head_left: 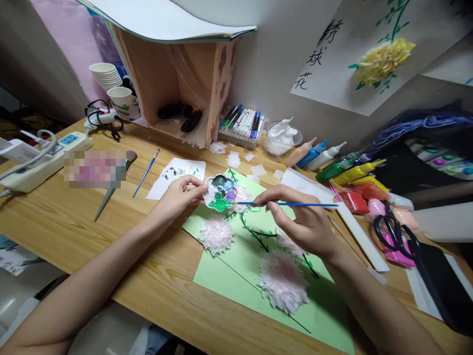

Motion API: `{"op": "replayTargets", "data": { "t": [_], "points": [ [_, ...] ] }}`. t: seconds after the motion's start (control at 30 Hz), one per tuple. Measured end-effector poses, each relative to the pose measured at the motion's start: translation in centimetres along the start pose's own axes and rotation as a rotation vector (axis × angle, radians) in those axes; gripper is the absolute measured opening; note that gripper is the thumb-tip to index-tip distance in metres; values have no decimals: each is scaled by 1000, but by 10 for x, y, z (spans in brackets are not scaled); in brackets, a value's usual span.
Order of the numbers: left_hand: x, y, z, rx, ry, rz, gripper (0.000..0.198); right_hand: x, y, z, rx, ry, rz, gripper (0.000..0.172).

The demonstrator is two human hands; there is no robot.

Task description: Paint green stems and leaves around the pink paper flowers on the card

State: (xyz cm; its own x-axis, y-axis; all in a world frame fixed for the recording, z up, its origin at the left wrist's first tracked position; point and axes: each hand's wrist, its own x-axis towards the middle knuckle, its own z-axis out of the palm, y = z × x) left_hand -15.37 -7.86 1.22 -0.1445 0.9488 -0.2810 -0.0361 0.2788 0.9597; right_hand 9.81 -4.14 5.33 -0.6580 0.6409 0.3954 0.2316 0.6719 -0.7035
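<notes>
My left hand (186, 192) pinches the edge of a small flower-shaped paint palette (208, 198) with green, purple and dark paint in its wells. A thin blue paintbrush (295, 203) is held in the fingers of my right hand (301, 219), its tip at the palette's right edge, near the green paint. Below both hands lies a light green paper sheet (229, 268) bearing painted dark stems and small green leaves. Pale pink tissue-paper flowers sit on it, one at the left (217, 235) and a larger one in front (284, 282). My right hand partly covers another flower.
Paint bottles (316, 154), a marker box (242, 128) and a plastic bowl of tissue paper (283, 138) stand along the back. Black scissors (397, 236) and a black phone-like slab (439, 281) lie at right. A power strip (48, 160) and a second brush (147, 172) lie at left.
</notes>
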Motion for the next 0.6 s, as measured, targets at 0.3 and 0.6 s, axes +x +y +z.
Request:
{"op": "replayTargets", "data": {
  "t": [0.3, 0.6],
  "points": [
    [7, 1, -7, -2, 73, -8, 32, -29, 35, -37, -144, 189, 136, 16],
    [11, -2, -11, 45, 95, 13, 29, -26, 47, -22, -228, 53, 119, 15]
  ]
}}
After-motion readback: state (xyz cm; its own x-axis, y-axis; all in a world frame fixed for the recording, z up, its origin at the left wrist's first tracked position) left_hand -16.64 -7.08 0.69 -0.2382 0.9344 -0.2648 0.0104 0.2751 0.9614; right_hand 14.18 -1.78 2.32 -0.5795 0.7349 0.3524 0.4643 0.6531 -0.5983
